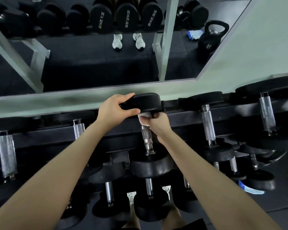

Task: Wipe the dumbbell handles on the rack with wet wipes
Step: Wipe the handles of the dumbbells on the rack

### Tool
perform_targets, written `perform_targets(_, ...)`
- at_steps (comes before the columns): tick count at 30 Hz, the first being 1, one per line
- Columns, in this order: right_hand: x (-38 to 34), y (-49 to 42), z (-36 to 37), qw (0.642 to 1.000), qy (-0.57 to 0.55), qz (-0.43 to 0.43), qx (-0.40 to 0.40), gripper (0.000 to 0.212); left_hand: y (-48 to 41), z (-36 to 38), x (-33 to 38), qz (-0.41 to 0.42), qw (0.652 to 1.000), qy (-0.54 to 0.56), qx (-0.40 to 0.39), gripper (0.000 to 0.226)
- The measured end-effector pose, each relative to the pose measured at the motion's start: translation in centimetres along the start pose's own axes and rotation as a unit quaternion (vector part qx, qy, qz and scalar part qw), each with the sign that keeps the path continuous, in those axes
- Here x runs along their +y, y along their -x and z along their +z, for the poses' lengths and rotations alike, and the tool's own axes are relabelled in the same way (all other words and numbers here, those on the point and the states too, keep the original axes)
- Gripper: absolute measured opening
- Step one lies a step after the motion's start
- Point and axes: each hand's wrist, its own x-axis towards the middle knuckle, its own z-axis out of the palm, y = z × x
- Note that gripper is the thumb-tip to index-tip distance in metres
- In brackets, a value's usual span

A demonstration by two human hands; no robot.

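Wiping is underway on the rack (pixel 40 136): the left hand (pixel 114 109) grips one dumbbell's far head (pixel 146 102), the right hand (pixel 159 124) curls a wet wipe (pixel 144 117) round its knurled handle (pixel 146 136), and I cannot tell whether the neighbouring handles (pixel 208 125) are done.

The dumbbell head (pixel 146 102) is black, handle (pixel 146 136) knurled silver, wipe (pixel 144 117) seemingly white.

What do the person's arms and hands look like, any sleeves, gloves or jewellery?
The left hand and right hand are bare: no gloves, rings, watch or bracelet show. Both forearms are uncovered to the frame's edge, no sleeve in view.
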Motion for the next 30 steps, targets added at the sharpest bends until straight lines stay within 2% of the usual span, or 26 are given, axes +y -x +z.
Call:
perform_targets(3, 1.3, 1.4, -1.0, 0.998, 0.042, 0.010, -0.040, 0.022, 0.1, -0.2, 0.0, -0.004, 1.000, 0.001, -0.004, 0.064)
perform_targets(6, 3.4, 2.3, -2.5, 0.980, 0.173, 0.021, -0.099, 0.011, 0.0, -0.3, -0.1, -0.004, 1.000, 0.000, -0.016, 0.065)
perform_targets(8, 4.0, 2.7, -3.0, 0.957, 0.256, 0.017, -0.133, 0.021, 0.0, -0.4, -0.1, -0.005, 1.000, 0.000, -0.018, 0.065)
perform_targets(11, 4.0, 2.7, -3.1, 0.940, 0.306, 0.014, -0.148, 0.030, 0.0, -0.3, -0.3, -0.008, 1.000, 0.011, -0.017, 0.065)
perform_targets(14, 3.0, 2.4, -2.6, 0.969, 0.206, 0.025, -0.131, 0.014, -0.1, -0.2, -0.4, -0.009, 1.000, 0.009, -0.013, 0.065)
perform_targets(16, 2.0, 1.7, -2.2, 0.987, 0.118, 0.023, -0.103, 0.018, -0.2, -0.1, -0.5, -0.008, 1.000, 0.004, -0.010, 0.065)
perform_targets(19, 1.5, 1.2, -1.8, 0.995, 0.029, 0.009, -0.095, 0.020, -0.3, 0.1, -0.7, -0.004, 1.000, 0.007, -0.008, 0.065)
perform_targets(21, 2.5, 1.6, -2.2, 0.994, 0.048, 0.001, -0.102, 0.026, -0.1, 0.1, -0.8, -0.006, 1.000, 0.015, -0.004, 0.065)
perform_targets(23, 3.9, 2.1, -2.7, 0.986, 0.116, 0.007, -0.121, 0.030, 0.1, 0.1, -0.7, -0.006, 1.000, 0.019, -0.004, 0.065)
perform_targets(26, 4.3, 2.1, -3.0, 0.971, 0.196, 0.003, -0.135, 0.028, 0.0, 0.0, -0.5, -0.003, 1.000, 0.015, -0.007, 0.064)
perform_targets(28, 3.9, 2.0, -3.3, 0.978, 0.167, 0.005, -0.125, 0.024, 0.0, 0.1, -0.5, -0.003, 1.000, 0.012, -0.004, 0.064)
perform_targets(30, 3.2, 2.1, -3.4, 0.993, 0.074, 0.006, -0.087, 0.022, 0.0, 0.3, -0.5, -0.004, 1.000, 0.010, 0.005, 0.064)
